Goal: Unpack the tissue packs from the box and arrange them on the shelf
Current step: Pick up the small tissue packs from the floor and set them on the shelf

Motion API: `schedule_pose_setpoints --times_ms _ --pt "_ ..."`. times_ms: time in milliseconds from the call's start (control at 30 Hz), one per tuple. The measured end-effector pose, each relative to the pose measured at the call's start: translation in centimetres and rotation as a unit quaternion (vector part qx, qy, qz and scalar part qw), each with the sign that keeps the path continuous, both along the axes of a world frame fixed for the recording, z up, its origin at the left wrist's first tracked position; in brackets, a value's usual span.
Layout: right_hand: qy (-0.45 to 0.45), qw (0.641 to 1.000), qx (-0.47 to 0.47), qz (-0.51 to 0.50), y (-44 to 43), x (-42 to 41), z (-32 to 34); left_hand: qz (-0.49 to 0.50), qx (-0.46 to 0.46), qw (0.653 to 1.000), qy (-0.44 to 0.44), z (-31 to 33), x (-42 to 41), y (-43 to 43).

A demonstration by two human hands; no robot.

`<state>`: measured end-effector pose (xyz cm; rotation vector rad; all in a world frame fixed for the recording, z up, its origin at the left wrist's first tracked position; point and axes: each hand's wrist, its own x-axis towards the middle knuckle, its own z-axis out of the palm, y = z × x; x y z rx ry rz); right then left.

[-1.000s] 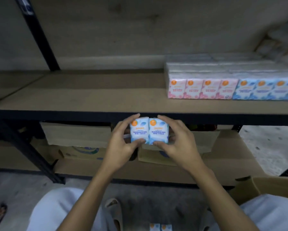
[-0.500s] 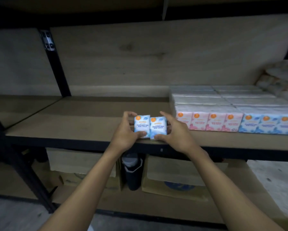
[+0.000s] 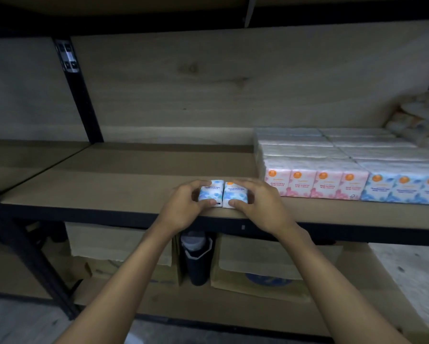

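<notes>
Two small blue tissue packs (image 3: 223,193) stand side by side on the wooden shelf (image 3: 124,184), close to its front edge. My left hand (image 3: 183,207) grips the left pack, fingers over its top and thumb on its front. My right hand (image 3: 260,204) grips the right pack the same way. To the right, a block of pink tissue packs (image 3: 315,182) and blue tissue packs (image 3: 404,187) stands in rows on the same shelf. The source box is out of view.
The shelf's black upright (image 3: 80,95) rises at the back left. Under the shelf stand cardboard boxes (image 3: 258,266) and a dark bottle (image 3: 196,259). More wrapped goods (image 3: 422,120) lie at the far right. The shelf board left of the packs is bare.
Both hands lifted the two blue packs from below the shelf edge onto the shelf and set them down near its front edge. The view rose with them.
</notes>
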<state>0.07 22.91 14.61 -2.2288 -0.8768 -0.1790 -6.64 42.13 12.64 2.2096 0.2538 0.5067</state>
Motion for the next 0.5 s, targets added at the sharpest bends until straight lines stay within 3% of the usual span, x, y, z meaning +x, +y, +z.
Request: schedule_pose_setpoints --times_ms 500 --pt "-0.004 0.997 -0.073 -0.033 1.7 0.8 0.0 0.013 0.082 0.996 -0.041 0.2 1.0 0.0"
